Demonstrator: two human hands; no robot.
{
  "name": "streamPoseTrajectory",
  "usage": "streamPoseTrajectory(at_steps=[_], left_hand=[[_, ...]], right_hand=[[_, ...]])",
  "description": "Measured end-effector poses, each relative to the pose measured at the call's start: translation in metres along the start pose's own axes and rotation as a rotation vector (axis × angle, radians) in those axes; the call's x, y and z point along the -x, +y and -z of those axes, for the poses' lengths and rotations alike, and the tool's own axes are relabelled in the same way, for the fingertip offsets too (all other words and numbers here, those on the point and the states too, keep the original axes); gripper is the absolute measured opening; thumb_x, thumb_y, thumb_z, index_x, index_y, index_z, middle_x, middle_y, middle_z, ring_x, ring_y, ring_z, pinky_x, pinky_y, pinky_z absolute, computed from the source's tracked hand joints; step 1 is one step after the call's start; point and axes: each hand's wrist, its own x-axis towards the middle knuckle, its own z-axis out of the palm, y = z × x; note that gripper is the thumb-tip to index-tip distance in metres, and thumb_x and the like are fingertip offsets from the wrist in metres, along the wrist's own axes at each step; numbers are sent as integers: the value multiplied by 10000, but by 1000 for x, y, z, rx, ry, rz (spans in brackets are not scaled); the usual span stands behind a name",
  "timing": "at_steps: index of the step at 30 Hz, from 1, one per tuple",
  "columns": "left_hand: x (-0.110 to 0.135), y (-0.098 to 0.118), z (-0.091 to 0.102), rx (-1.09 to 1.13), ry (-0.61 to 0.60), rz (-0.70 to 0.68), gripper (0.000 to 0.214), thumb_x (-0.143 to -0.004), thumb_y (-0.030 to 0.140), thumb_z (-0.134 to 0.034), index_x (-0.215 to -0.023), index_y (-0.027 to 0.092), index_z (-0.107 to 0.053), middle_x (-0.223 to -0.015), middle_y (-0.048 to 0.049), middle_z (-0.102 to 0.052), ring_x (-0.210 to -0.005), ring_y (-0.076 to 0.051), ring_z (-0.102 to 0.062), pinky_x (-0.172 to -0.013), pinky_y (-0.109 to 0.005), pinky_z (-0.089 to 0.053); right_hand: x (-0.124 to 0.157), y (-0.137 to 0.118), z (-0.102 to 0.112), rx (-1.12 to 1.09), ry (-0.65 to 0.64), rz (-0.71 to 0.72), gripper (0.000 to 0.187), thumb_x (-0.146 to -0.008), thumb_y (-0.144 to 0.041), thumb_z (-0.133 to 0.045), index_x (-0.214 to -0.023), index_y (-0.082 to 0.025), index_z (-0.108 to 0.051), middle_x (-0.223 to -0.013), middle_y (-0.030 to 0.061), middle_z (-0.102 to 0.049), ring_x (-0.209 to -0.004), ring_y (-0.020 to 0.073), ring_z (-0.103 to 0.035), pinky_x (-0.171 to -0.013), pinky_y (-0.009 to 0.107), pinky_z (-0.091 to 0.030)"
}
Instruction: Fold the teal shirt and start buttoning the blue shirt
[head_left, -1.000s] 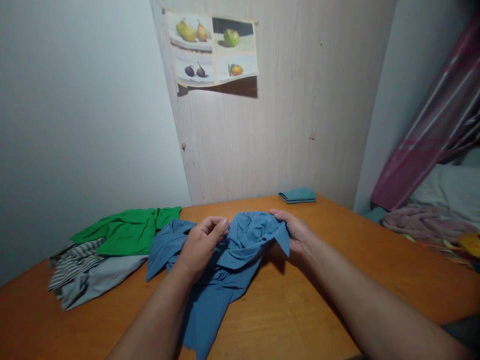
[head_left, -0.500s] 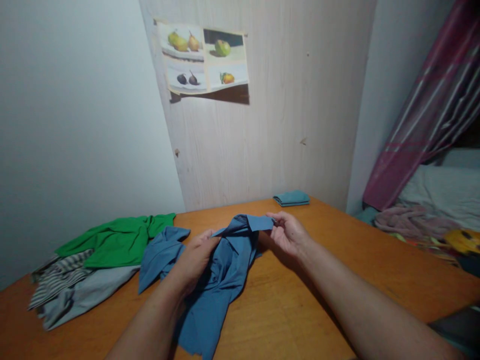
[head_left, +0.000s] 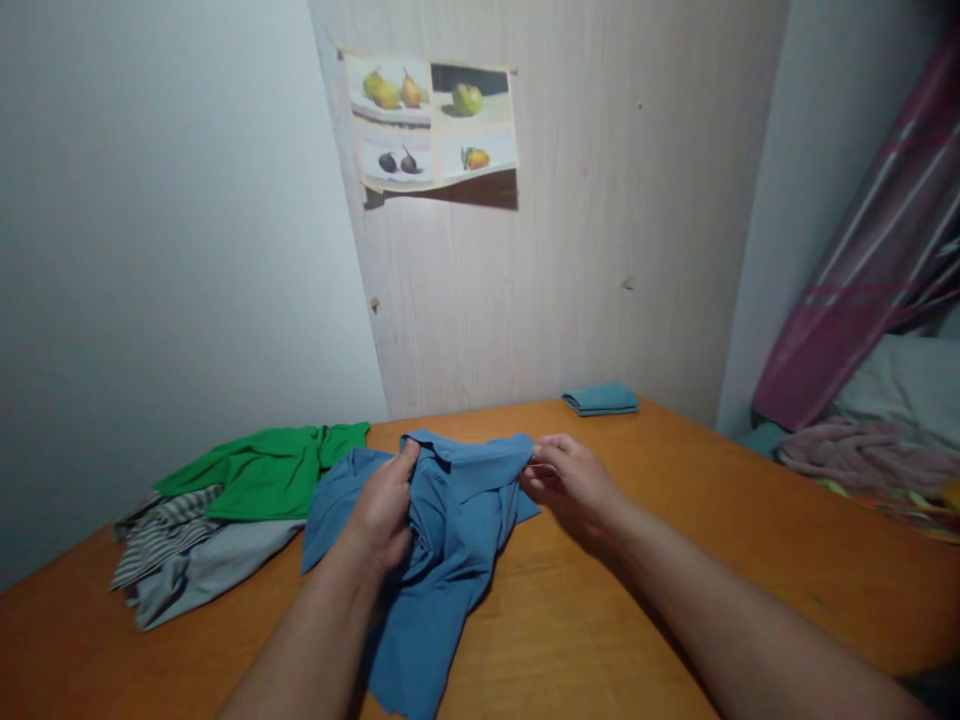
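Observation:
A blue collared shirt (head_left: 457, 540) hangs crumpled between my hands, its lower parts resting on the wooden table (head_left: 600, 620). My left hand (head_left: 388, 505) is closed on the left end of its collar, thumb on top. At the collar's right end, my right hand (head_left: 566, 478) pinches the cloth between thumb and fingers. The collar (head_left: 487, 465) stretches between the two hands, above the loose body of the shirt. One part of the blue cloth spreads left behind my left wrist, next to a green garment (head_left: 262, 475).
Under the green garment lie a striped garment (head_left: 165, 540) and a grey one (head_left: 217, 570). A folded teal cloth (head_left: 601, 399) sits at the table's back edge, by the wall. Beyond the right edge are a pink curtain (head_left: 817, 310) and a mauve cloth (head_left: 855, 460).
My left hand has moved up to the collar's left end, and the collar is now spread wider between my hands. The camera view has turned slightly left.

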Motion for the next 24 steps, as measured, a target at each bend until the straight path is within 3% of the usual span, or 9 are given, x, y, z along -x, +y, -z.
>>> streamPoseTrajectory(at_steps=[4, 8, 12, 15, 16, 18, 21, 24], left_hand=[[1, 3, -3, 80, 16, 59, 399, -966, 426, -500, -1146, 121, -685, -861, -141, -781, -845, -287, -757, -842, -470, -595], [1, 2, -2, 105, -36, 108, 498, -963, 513, -460, -1179, 122, -679, -907, -155, -780, -917, -308, -744, -891, -501, -570], [1, 1, -2, 89, -106, 135, 593, -946, 575, -448, -1199, 85, -666, -979, -182, -769, -991, -327, -722, -933, -516, -546], [1, -1, -2, 71, -132, 161, 619, -943, 597, -433, -1201, 84, -664, -1002, -189, -764, -1017, -333, -712, -943, -523, -538], [1, -1, -2, 68, -139, 167, 620, -941, 601, -433, -1202, 87, -664, -1002, -189, -764, -1020, -333, -711, -942, -523, -538], [0, -1, -1, 65, -137, 148, 612, -941, 599, -438, -1205, 94, -663, -1000, -187, -765, -1017, -329, -713, -938, -519, -541], [-3, 1, 2, 56, -109, 74, 598, -949, 587, -435, -1212, 99, -659, -1006, -183, -764, -1006, -319, -719, -936, -506, -545], [-7, 4, 7, 43, -81, 9, 605, -951, 588, -432, -1215, 92, -657, -1017, -185, -762, -998, -312, -722, -937, -492, -548]], right_hand=[[9, 8, -6, 212, -129, 157, 312, -833, -426, -658, -696, -206, -484, -574, -42, -497, -518, 101, -447, -500, 227, -345], [27, 14, -12, 492, -369, 214, 359, -875, -530, -615, -750, -199, -552, -629, -36, -497, -569, 108, -448, -533, 241, -338], [40, 18, -21, 788, -543, 297, 404, -775, -483, -746, -1063, -213, -658, -716, -26, -552, -636, 129, -489, -556, 244, -339], [38, 23, -24, 885, -560, 382, 212, -796, -355, -705, -951, -210, -693, -737, -9, -572, -681, 143, -514, -602, 259, -370], [36, 24, -25, 872, -550, 405, 122, -808, -313, -669, -858, -203, -689, -737, -2, -579, -702, 149, -523, -627, 269, -385], [33, 26, -25, 764, -501, 403, 113, -797, -270, -633, -715, -193, -640, -740, 9, -592, -725, 155, -541, -658, 279, -411], [31, 25, -25, 433, -430, 146, 139, -802, -318, -615, -730, -207, -573, -613, -24, -561, -561, 133, -523, -545, 255, -414], [30, 19, -23, 150, -393, -112, 142, -833, -337, -594, -796, -212, -538, -502, -45, -551, -415, 114, -477, -419, 202, -336]])
